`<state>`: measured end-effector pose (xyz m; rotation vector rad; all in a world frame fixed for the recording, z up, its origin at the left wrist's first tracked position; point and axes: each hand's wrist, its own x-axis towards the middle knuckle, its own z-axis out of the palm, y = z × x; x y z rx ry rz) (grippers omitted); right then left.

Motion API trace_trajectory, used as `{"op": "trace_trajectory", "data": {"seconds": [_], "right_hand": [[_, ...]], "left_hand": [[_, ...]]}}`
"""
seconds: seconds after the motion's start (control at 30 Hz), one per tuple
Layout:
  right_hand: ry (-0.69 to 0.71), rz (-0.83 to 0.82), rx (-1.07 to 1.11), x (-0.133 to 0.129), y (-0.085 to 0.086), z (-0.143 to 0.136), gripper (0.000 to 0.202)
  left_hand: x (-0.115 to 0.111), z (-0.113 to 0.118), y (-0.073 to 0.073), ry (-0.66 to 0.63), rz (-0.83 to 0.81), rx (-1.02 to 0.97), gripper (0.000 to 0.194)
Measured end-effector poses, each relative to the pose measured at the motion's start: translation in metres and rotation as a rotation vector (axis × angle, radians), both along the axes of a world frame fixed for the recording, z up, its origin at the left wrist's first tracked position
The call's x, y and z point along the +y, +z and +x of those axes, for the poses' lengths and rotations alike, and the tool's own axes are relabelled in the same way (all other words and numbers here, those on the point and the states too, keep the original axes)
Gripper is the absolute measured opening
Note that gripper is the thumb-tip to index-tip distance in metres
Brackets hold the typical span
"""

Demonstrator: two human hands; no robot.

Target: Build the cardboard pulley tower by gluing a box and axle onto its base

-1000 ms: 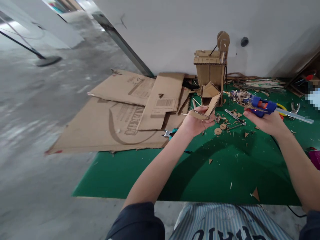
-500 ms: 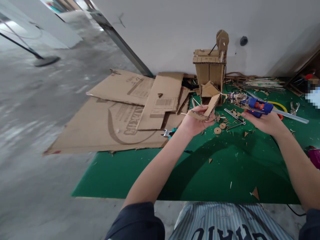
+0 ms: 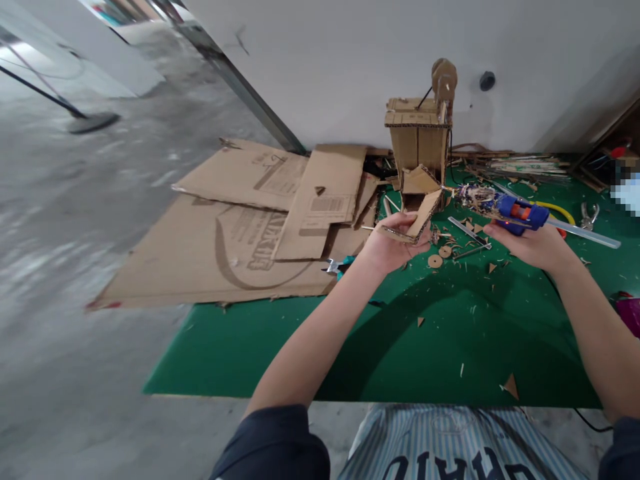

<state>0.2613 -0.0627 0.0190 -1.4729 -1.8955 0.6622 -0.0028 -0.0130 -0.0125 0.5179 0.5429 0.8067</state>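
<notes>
My left hand [image 3: 393, 247] is closed around a folded cardboard piece [image 3: 425, 215], whose sides stand up at an angle. In my right hand [image 3: 530, 243] is a blue glue gun [image 3: 520, 212] with an orange part and a clear glue stick [image 3: 585, 231] out of its back. Its front end is crusted with stringy bits. The nozzle is at the upper right edge of the folded piece; whether they touch I cannot tell. Behind my left hand stands a tall cardboard box [image 3: 417, 143] with a round cardboard part [image 3: 444, 73] on top.
Flat cardboard sheets [image 3: 200, 260] cover the left of the green table [image 3: 280, 353]. Teal-handled pliers [image 3: 343, 265], small cardboard discs [image 3: 435, 261], a metal ruler [image 3: 467, 231] and scraps surround my hands. Silver pliers [image 3: 590, 217] lie to the right, thin sticks [image 3: 525, 165] by the wall.
The glue gun has shifted very slightly to the right and down, its nozzle still by the cardboard's corner. My left hand keeps its hold on the folded piece, almost unmoved.
</notes>
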Motion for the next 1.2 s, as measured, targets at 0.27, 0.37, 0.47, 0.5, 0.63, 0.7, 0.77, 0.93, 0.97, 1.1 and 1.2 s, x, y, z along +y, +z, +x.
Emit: {"op": "trace_trajectory", "data": {"seconds": [0.27, 0.37, 0.47, 0.5, 0.63, 0.7, 0.77, 0.93, 0.97, 1.1, 1.2], "right_hand": [[0.044, -0.061, -0.002, 0.002, 0.0, 0.0, 0.04], [0.048, -0.071, 0.012, 0.002, 0.002, -0.001, 0.041], [0.028, -0.084, 0.032, 0.001, 0.004, -0.002, 0.044], [0.02, -0.09, 0.033, 0.001, 0.005, -0.002, 0.045], [-0.002, -0.08, 0.026, 0.001, 0.004, -0.003, 0.049], [-0.015, -0.057, 0.019, 0.001, 0.001, -0.003, 0.051], [-0.024, -0.037, -0.003, 0.002, -0.002, -0.002, 0.05], [0.006, -0.022, -0.001, 0.004, -0.007, -0.001, 0.048], [0.011, -0.019, 0.012, 0.004, -0.007, -0.002, 0.049], [0.014, -0.031, 0.039, 0.004, -0.005, -0.003, 0.049], [0.02, -0.053, 0.044, 0.003, -0.003, -0.004, 0.048]], "left_hand": [[0.0, 0.0, -0.001, -0.04, 0.145, 0.015, 0.022], [0.001, 0.0, -0.001, -0.035, 0.13, 0.027, 0.024], [0.0, 0.0, -0.002, -0.034, 0.13, 0.02, 0.023], [0.0, 0.0, -0.002, -0.036, 0.136, 0.017, 0.024], [0.0, -0.001, -0.002, -0.04, 0.164, 0.032, 0.03], [0.0, -0.001, -0.001, -0.047, 0.176, 0.033, 0.031], [0.0, -0.001, 0.0, -0.055, 0.194, 0.023, 0.031], [0.001, 0.0, -0.001, -0.076, 0.236, 0.002, 0.032], [0.002, 0.0, -0.002, -0.08, 0.238, 0.0, 0.033], [0.003, -0.001, -0.005, -0.087, 0.232, 0.002, 0.033], [0.004, -0.002, -0.007, -0.084, 0.225, 0.001, 0.033]]}}
